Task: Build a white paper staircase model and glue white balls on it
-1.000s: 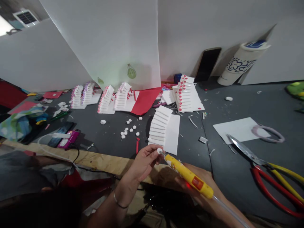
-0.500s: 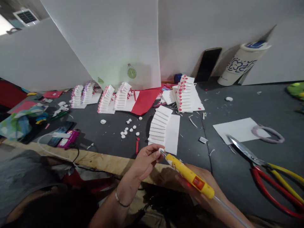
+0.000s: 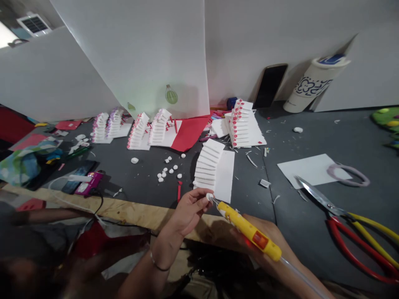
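Between thumb and finger, my left hand (image 3: 190, 209) pinches a small white disc (image 3: 209, 197) at the table's front edge. The metal tip of a yellow glue gun (image 3: 249, 230) touches or nearly touches that disc. My right hand (image 3: 264, 236) is wrapped round the gun, partly hidden behind it. Just beyond my left hand lies a white card with a curved row of white strips (image 3: 207, 164). Several white discs (image 3: 171, 170) and a small red stick (image 3: 179, 191) lie to the left of the card.
Large scissors (image 3: 333, 211) and a white sheet (image 3: 305, 166) lie at the right. Finished-looking strip pieces (image 3: 137, 131) stand along the back. A cup (image 3: 311, 85) and a phone (image 3: 270, 86) lean by the wall. A purple power adapter (image 3: 89, 184) lies left. Another person's arm (image 3: 52, 215) shows at lower left.
The view has shifted slightly. Both my hands keep nearly the same pose with the disc and glue gun. The person at lower left has moved, and a forearm now shows there.
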Available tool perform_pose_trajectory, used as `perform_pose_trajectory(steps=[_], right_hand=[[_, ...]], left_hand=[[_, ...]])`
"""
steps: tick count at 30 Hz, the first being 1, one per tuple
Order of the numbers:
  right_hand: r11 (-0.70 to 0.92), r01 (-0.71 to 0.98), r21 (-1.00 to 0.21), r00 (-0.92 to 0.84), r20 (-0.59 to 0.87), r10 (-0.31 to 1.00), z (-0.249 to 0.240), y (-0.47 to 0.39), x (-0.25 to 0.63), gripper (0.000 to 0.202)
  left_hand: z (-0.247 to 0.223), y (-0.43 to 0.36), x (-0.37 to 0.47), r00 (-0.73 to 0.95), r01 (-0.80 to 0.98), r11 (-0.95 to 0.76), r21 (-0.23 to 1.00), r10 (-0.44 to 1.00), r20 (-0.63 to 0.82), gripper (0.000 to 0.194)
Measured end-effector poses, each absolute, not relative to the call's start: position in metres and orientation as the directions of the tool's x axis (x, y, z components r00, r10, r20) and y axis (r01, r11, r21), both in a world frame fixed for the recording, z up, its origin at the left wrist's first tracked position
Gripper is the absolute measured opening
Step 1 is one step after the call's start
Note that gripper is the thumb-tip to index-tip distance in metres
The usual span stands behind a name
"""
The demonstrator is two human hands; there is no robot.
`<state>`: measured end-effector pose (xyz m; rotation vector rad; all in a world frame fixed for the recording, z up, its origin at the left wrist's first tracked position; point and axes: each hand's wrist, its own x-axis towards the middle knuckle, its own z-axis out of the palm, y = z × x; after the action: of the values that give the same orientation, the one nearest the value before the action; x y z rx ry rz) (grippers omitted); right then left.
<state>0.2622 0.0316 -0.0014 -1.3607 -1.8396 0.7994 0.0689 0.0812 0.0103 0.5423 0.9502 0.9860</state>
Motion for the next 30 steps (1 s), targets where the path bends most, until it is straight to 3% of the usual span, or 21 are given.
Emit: perform_pose_trajectory(steps=[3,8,25,30], right_hand=[[0.353,0.570,-0.742,-0.260,0.244,0.934,-0.002,0.032,0.262,0.032],[0.391,0.547,-0.740,-0.272,0.284,0.919,-0.001,0.033,0.262,0.031],[0.269,0.573,-0.774,-0.265,0.135,0.955,-0.002,0.034,0.264,0.039],[0.245,0.492,-0.835,-0.286,0.111,0.952,0.003,0.036,0.263,0.037]], left_hand=[[0.010,0.081,0.069,0.228,-0.449,0.479,0.754,0.878,-0.422,0.031],[0.012,0.082,0.069,0.212,-0.447,0.477,0.757,0.878,-0.429,0.032],[0.012,0.081,0.066,0.207,-0.441,0.479,0.759,0.877,-0.434,0.031],[0.013,0.082,0.066,0.215,-0.446,0.484,0.753,0.874,-0.435,0.033]])
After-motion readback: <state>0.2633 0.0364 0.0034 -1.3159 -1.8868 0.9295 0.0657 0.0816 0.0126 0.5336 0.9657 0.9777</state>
